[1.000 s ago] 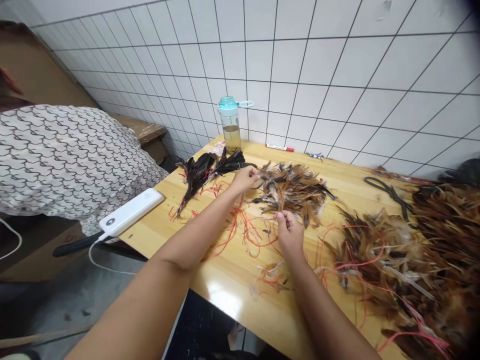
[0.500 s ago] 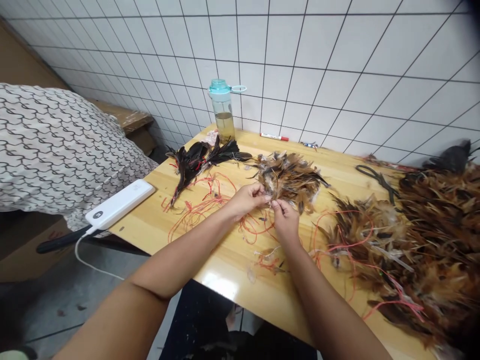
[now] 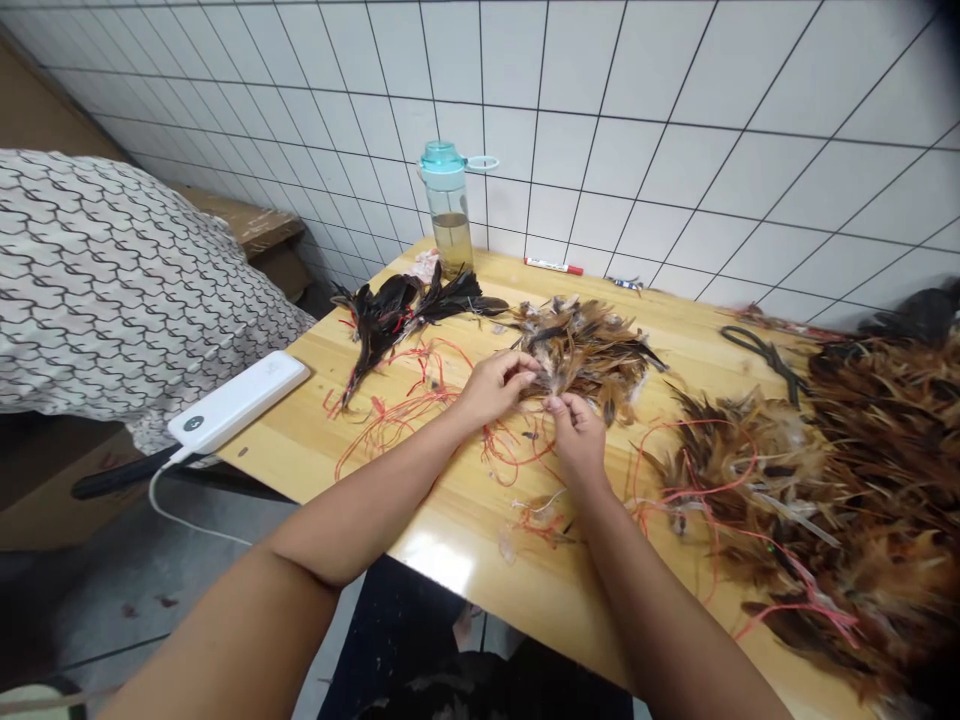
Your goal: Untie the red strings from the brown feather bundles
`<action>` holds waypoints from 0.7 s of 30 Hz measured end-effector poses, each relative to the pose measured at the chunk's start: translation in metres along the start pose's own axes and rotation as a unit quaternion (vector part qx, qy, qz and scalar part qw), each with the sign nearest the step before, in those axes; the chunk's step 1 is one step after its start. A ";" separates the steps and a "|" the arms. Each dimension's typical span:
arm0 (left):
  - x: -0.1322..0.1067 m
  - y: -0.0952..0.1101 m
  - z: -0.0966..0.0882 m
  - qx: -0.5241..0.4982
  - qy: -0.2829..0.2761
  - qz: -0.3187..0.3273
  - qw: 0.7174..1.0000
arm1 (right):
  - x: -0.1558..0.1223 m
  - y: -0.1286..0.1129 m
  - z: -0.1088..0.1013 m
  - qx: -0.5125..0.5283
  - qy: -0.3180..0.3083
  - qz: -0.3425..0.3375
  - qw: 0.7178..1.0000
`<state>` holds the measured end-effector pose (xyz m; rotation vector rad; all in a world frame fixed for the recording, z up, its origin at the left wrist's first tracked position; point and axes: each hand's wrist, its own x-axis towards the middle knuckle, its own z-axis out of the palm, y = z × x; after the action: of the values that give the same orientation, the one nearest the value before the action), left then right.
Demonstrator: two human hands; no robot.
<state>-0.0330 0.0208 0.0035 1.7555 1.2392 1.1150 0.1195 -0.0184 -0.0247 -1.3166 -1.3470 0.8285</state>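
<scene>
My left hand (image 3: 495,385) and my right hand (image 3: 576,432) meet at the near edge of a small pile of brown feathers (image 3: 592,350) on the wooden table (image 3: 315,440). Both hands have their fingers pinched together on feathers at the pile's edge. Loose red strings (image 3: 409,405) lie under and to the left of my hands. A bunch of black feathers (image 3: 397,310) lies further left.
A large heap of brown feathers (image 3: 840,480) covers the table's right side, with scissors (image 3: 769,352) behind it. A teal-capped bottle (image 3: 450,205) and a red marker (image 3: 553,266) stand by the tiled wall. A white power bank (image 3: 236,400) sits at the left edge. A person in a patterned shirt (image 3: 112,280) is at left.
My left hand came back from the far side of the feather pile to meet my right hand at the near edge. The view shifted slightly.
</scene>
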 end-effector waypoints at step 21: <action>0.017 -0.003 -0.014 0.260 -0.042 0.130 0.956 | -0.001 -0.003 -0.002 0.061 0.056 0.004 0.997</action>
<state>-0.0443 0.0386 0.0109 2.3916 1.3603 0.8888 0.1207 -0.0199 -0.0210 -1.2540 -1.1858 0.8175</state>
